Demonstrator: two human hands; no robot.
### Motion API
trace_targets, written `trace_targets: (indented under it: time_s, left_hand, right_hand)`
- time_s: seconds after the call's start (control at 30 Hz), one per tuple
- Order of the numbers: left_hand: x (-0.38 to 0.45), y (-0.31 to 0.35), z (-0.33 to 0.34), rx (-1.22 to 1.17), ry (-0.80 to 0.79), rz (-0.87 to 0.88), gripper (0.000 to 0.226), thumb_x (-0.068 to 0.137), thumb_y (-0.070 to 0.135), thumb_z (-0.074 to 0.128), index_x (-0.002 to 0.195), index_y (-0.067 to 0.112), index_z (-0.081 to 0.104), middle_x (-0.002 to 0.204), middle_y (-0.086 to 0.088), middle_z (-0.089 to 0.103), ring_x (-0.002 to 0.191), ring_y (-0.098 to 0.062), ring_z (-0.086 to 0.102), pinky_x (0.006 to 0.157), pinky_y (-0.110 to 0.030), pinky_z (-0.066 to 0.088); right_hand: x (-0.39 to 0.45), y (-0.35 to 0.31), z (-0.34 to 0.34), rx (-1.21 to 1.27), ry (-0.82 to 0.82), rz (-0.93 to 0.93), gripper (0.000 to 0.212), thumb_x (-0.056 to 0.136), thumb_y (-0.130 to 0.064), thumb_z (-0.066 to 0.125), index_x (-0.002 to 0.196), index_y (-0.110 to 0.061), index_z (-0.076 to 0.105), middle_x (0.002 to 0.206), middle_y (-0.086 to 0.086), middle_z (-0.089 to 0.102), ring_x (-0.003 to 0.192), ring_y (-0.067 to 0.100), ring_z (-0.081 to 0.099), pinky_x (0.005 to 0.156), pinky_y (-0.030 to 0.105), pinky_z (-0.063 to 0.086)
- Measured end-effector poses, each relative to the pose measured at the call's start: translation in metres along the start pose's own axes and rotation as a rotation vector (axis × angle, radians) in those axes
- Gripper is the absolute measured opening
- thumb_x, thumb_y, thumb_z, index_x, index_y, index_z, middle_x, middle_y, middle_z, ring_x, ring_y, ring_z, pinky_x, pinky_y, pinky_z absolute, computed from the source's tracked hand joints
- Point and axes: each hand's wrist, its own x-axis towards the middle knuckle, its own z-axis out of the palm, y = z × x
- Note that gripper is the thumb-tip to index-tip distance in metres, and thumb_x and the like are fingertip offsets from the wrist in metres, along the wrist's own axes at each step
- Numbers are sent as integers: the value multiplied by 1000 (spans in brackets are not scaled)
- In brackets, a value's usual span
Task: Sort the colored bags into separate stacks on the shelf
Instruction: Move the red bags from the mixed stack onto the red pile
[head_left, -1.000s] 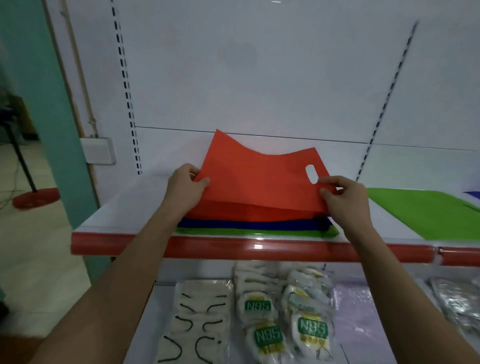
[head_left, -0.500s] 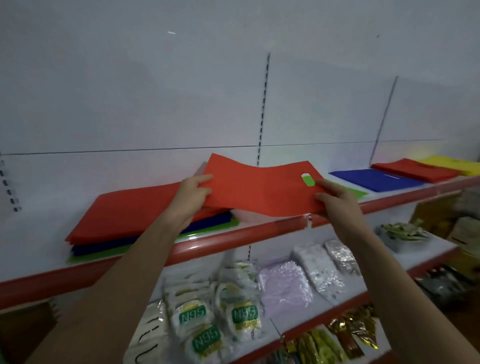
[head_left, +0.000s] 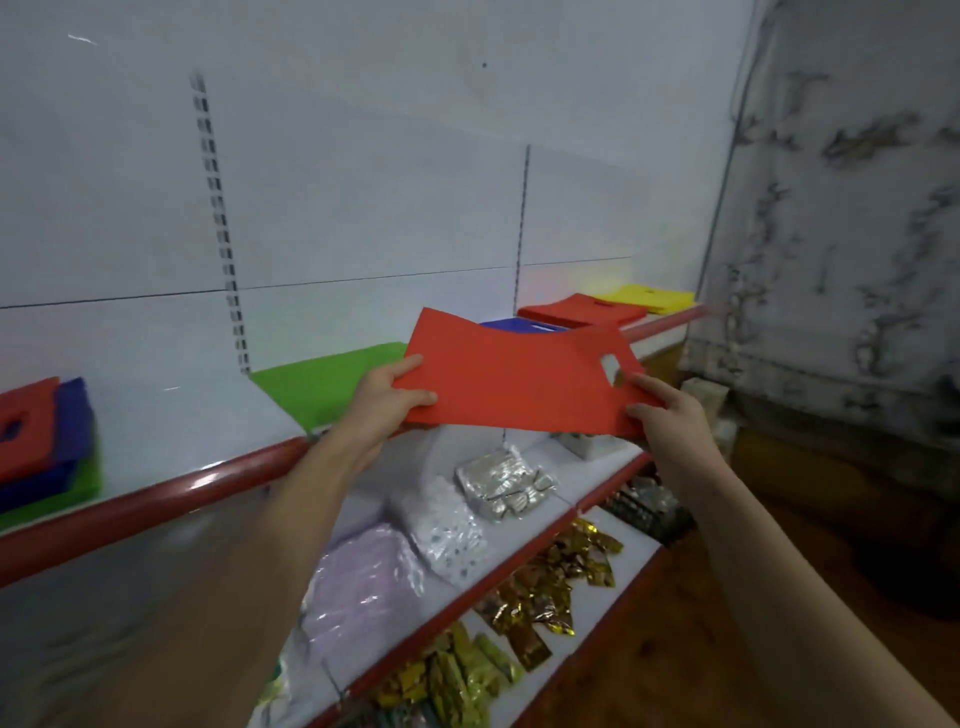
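- Orange-red bag (head_left: 511, 382): being held flat in the air by both hands, hovering in front of the top shelf (head_left: 171, 415) and above its red front rail, with its cut-out handle toward the right.
- Left hand (head_left: 387, 410): pinching the bag's left edge, thumb lying on top, fingers going underneath.
- Right hand (head_left: 670, 421): pinching the bag's right edge just below the handle hole, fingers curling round the material.
- Mixed pile (head_left: 41, 447): lying at the far left of the top shelf, red over blue over green.
- Green bag (head_left: 322, 382): lying on the shelf just behind the left hand.
- Blue bag (head_left: 524, 326), red stack (head_left: 576, 310) and yellow bag (head_left: 649, 299): sitting in that order toward the shelf's right end, partly hiding behind the held bag.
- Packaged goods (head_left: 498, 483): lying on the lower shelves beneath.
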Motion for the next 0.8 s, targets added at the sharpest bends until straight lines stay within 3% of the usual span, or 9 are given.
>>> trace_targets:
  time_s: [0.1, 0.2, 0.33, 0.4, 0.53, 0.73, 0.8]
  left_hand:
    - [17, -5, 67, -12, -62, -3, 64, 82, -10, 66, 141, 8, 47, 127, -8, 58, 91, -9, 62, 66, -16, 54]
    - [36, -10, 123, -41, -132, -36, 64, 84, -9, 65, 142, 9, 46, 123, -7, 57, 78, -9, 63, 51, -20, 54]
    - [73, -25, 185, -44, -200, -36, 64, 85, -4, 67, 143, 10, 45, 127, -3, 54, 83, -13, 66, 53, -24, 55]
    - [94, -34, 213, -49, -222, -32, 64, 85, -3, 67, 144, 11, 45, 128, -2, 54, 87, -12, 66, 56, -22, 55]
    - [146, -56, 267, -92, -257, -38, 63, 85, -2, 67, 143, 13, 47, 123, -3, 58, 88, -13, 66, 55, -23, 55]
    - [225, -83, 336, -166, -317, -76, 65, 85, -2, 67, 144, 17, 46, 131, -5, 56, 101, -17, 64, 63, -23, 57]
    - [250, -91, 354, -162, -326, -75, 65, 85, -2, 67, 144, 17, 45, 132, -4, 55, 105, -17, 63, 78, -31, 59]
  right_hand:
    - [22, 10, -53, 0, 70, 35, 49, 95, 1, 48, 141, -16, 51, 115, 3, 58, 96, 31, 66, 92, 53, 54]
    - [51, 23, -97, -12, 132, 42, 49, 94, 0, 50, 139, -19, 53, 116, 5, 61, 98, 34, 66, 90, 60, 51]
    - [97, 46, -143, 20, 189, 43, 48, 96, 1, 49, 140, -15, 51, 128, 5, 54, 94, 17, 65, 79, 33, 58]
    - [122, 60, -158, -3, 211, 45, 48, 95, 0, 49, 140, -16, 52, 128, 6, 56, 88, 14, 64, 74, 28, 55]
    - [178, 89, -185, -38, 255, 37, 49, 95, -2, 52, 141, -18, 52, 129, 7, 57, 87, 14, 64, 68, 26, 53]
    - [263, 119, -215, -104, 292, 46, 49, 94, -5, 56, 140, -20, 54, 135, 8, 54, 111, 24, 61, 94, 42, 55]
    - [292, 127, -222, -116, 290, 35, 49, 94, -4, 57, 140, -19, 53, 136, 7, 54, 113, 22, 60, 97, 42, 54]
